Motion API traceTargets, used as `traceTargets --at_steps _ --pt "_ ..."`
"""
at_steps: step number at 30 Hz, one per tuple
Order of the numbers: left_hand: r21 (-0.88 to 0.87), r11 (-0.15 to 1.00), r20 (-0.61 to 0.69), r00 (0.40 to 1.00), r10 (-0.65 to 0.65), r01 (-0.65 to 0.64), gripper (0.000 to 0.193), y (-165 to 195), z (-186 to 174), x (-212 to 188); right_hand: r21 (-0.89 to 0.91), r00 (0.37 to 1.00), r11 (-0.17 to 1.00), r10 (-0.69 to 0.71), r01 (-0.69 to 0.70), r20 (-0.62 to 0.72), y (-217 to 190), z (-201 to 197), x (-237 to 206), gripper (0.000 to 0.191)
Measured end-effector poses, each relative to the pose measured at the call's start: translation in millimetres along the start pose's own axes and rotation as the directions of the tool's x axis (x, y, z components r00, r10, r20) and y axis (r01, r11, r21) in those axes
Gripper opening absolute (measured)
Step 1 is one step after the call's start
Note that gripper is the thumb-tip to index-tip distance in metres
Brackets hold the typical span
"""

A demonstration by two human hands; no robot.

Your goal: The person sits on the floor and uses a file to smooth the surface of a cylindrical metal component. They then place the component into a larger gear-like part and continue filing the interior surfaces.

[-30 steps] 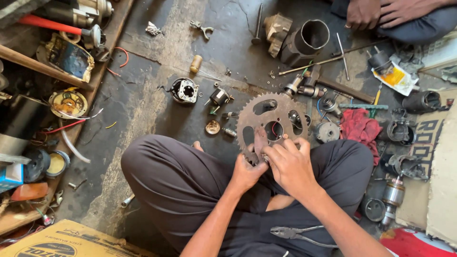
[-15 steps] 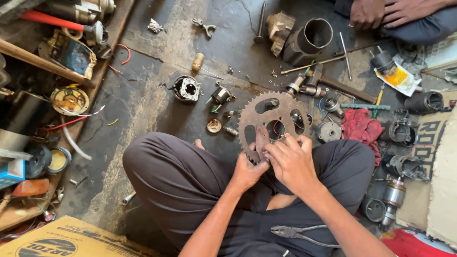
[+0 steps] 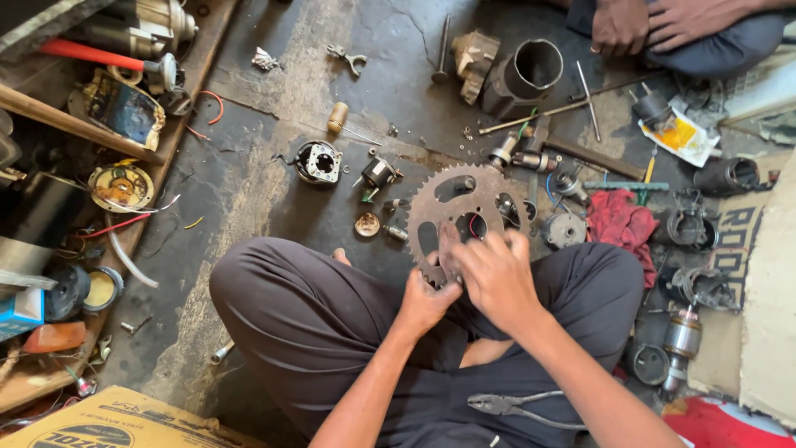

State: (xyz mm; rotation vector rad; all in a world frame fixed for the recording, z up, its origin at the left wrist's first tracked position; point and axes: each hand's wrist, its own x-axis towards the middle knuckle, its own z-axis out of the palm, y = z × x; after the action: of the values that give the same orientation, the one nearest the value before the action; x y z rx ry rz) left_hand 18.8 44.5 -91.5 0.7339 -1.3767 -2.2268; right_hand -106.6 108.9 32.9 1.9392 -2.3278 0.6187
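Little has shifted since the earlier frames: the sprocket (image 3: 464, 217) sits in the same spot in front of the crossed legs, and both hands stay on its near edge, the fingers only slightly rearranged.

Held upright and tilted, the toothed disc faces the camera, its far teeth over the floor (image 3: 274, 191), its near rim in the person's grip. The left hand (image 3: 427, 303) is clenched on the lower left rim, thumb pressed against the teeth. The right hand (image 3: 495, 278) grasps the rim just right of it, fingers curled over the face toward the centre hole. Both hands touch each other and the disc; neither is nearer, since each already holds it. The sprocket lies directly far of the hands, rising away from the lap.

Pliers (image 3: 510, 406) rest on the lap, near of the hands. A red rag (image 3: 622, 224) lies to the right, a small round motor part (image 3: 318, 161) to the far left, and a metal cylinder (image 3: 531, 73) further off. Another person's hands (image 3: 655, 25) rest at the far right.
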Motion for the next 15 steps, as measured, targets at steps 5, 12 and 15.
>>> traceTargets --at_steps 5,12,15 --pt "0.009 0.998 0.003 0.999 0.054 -0.054 0.018 1.7 0.5 1.7 0.038 0.998 0.998 0.046 -0.048 0.042 7.0 1.3 26.0 0.024" --pt "-0.003 1.000 -0.001 1.000 0.020 -0.020 0.019 -5.2 1.0 -0.6 -0.016 0.997 1.000 0.021 -0.020 0.068 -8.2 -10.8 -5.1 0.021" --pt "-0.054 0.998 0.011 1.000 0.024 -0.023 0.019 -5.1 -0.2 -1.2 -0.023 0.997 0.997 0.068 -0.067 0.035 -4.1 4.4 9.6 0.022"
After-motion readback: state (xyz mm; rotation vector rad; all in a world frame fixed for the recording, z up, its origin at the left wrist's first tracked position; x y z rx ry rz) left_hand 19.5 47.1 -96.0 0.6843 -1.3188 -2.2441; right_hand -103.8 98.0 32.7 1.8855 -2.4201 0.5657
